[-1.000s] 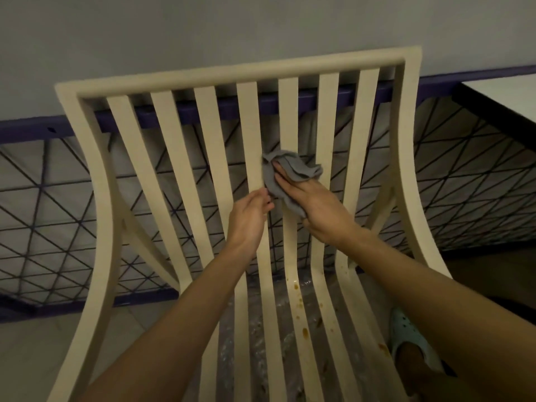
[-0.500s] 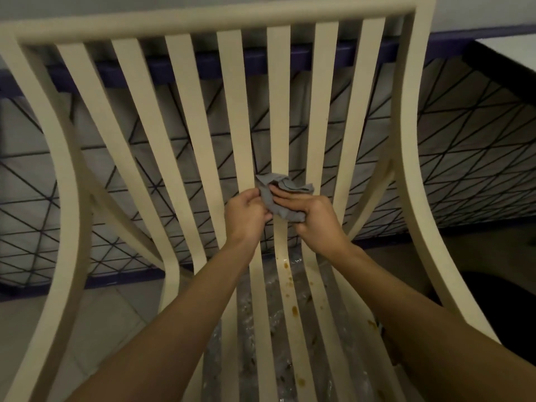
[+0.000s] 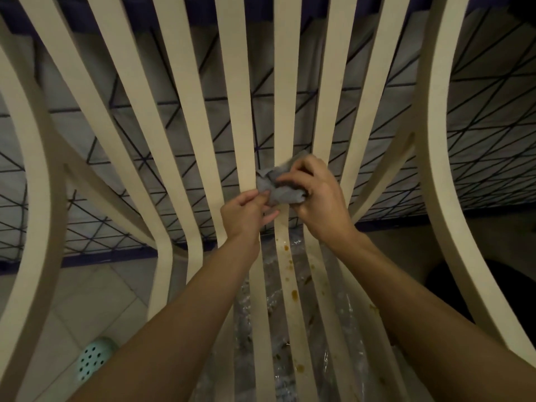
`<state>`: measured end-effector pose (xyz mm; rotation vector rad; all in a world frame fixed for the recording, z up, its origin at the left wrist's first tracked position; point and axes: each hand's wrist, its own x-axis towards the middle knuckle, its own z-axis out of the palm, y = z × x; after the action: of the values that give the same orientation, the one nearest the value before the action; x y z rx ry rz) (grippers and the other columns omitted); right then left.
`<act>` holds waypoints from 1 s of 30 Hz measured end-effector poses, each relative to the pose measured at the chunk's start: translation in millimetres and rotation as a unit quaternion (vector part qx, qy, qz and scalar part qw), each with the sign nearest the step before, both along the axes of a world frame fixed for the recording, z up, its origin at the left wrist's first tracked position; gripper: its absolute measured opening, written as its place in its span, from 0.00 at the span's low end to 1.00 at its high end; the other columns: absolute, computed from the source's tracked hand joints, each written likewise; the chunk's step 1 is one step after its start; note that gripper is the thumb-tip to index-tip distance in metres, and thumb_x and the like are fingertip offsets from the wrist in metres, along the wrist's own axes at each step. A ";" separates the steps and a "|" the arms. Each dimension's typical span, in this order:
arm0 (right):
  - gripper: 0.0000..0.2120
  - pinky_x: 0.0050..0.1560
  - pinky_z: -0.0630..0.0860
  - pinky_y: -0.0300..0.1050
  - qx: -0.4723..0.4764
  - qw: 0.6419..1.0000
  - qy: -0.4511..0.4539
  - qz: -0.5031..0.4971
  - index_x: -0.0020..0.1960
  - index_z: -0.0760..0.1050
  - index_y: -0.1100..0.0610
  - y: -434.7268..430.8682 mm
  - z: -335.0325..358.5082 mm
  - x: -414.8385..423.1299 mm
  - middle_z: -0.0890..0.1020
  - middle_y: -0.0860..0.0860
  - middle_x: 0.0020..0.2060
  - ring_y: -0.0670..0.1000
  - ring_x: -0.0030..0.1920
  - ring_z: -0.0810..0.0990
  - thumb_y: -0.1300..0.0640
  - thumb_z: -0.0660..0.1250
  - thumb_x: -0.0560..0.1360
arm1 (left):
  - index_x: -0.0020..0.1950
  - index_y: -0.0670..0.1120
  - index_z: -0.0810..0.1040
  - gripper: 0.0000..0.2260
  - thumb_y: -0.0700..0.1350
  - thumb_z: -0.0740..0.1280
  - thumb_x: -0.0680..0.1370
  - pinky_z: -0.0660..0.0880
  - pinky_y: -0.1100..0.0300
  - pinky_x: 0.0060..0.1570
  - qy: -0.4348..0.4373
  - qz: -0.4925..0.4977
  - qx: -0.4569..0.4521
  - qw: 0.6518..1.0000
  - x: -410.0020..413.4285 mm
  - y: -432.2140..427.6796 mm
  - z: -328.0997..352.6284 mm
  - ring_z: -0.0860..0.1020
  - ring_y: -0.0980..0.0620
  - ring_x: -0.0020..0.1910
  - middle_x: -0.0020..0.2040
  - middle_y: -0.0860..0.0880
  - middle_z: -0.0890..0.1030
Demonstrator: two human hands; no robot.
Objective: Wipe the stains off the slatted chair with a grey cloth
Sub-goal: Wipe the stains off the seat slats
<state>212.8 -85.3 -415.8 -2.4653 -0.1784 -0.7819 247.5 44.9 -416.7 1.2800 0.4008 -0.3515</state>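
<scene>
The cream slatted chair fills the view, its back slats fanning upward. Brown stains dot the middle slats where the back curves into the seat. The grey cloth is bunched up in front of the middle slats, just above the stains. My right hand grips the cloth from the right, fingers curled over it. My left hand pinches the cloth's lower left edge between thumb and fingers.
Clear plastic sheeting lies under the seat slats. A mint-green perforated shoe shows at the lower left on the tiled floor. Behind the chair is a wall with a dark triangular grid pattern.
The view has come closer and lower on the chair. The cloth left the slat it was pressed on and is now bunched between both hands; my left hand moved from the slat onto the cloth.
</scene>
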 end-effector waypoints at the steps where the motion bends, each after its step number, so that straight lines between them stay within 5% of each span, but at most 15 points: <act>1: 0.14 0.47 0.76 0.47 -0.007 1.000 0.013 -0.001 0.53 0.82 0.60 -4.1 1.0 2.9 0.78 0.55 0.47 0.53 0.49 0.78 0.67 0.72 0.68 | 0.54 0.37 0.79 0.08 0.36 0.70 0.75 0.82 0.59 0.35 0.013 0.002 -0.016 1.000 1.0 -2.4 1.9 0.83 0.50 0.38 0.43 0.41 0.82; 8: 0.10 0.39 0.78 0.53 -0.038 0.990 0.126 0.048 0.49 0.84 0.57 -0.2 -23.9 19.7 0.80 0.52 0.41 0.54 0.41 0.81 0.63 0.74 0.68 | 0.57 0.37 0.77 0.10 0.37 0.69 0.77 0.82 0.58 0.39 0.035 -0.031 -0.026 0.999 -1.5 15.6 -16.5 0.84 0.50 0.40 0.43 0.43 0.83; 18: 0.15 0.41 0.78 0.51 -0.142 0.954 0.260 0.041 0.51 0.83 0.57 7.2 -77.7 -4.3 0.78 0.53 0.43 0.58 0.44 0.80 0.68 0.72 0.65 | 0.58 0.40 0.78 0.08 0.39 0.65 0.79 0.82 0.53 0.46 0.040 -0.171 0.142 0.974 -12.8 27.9 -59.8 0.83 0.49 0.48 0.52 0.44 0.82; 22: 0.14 0.41 0.69 0.46 -0.189 0.927 0.322 0.040 0.54 0.81 0.57 20.0 -82.6 -7.4 0.76 0.53 0.50 0.58 0.50 0.78 0.65 0.68 0.70 | 0.47 0.45 0.79 0.07 0.35 0.64 0.79 0.80 0.63 0.36 0.012 -0.198 0.170 0.965 -20.1 40.4 -69.7 0.81 0.52 0.46 0.48 0.46 0.81; 27: 0.13 0.41 0.65 0.46 -0.214 0.906 0.359 0.067 0.56 0.78 0.57 31.7 -80.1 -1.0 0.73 0.53 0.52 0.59 0.50 0.77 0.66 0.64 0.74 | 0.58 0.43 0.80 0.11 0.36 0.66 0.77 0.81 0.51 0.50 -0.013 -0.202 0.233 0.951 -23.0 55.8 -96.1 0.81 0.49 0.53 0.54 0.46 0.82; 30: 0.17 0.47 0.73 0.50 -0.219 0.892 0.387 0.084 0.61 0.74 0.56 29.4 -91.2 -13.0 0.72 0.54 0.55 0.60 0.51 0.76 0.65 0.65 0.74 | 0.57 0.46 0.81 0.11 0.37 0.63 0.78 0.77 0.57 0.54 -0.068 -0.209 0.288 0.932 -43.0 54.4 -105.2 0.78 0.53 0.53 0.56 0.51 0.81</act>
<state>199.7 -55.9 -507.0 -2.9192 -0.2815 0.3926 204.5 99.4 -521.8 1.9636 0.1029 -0.5214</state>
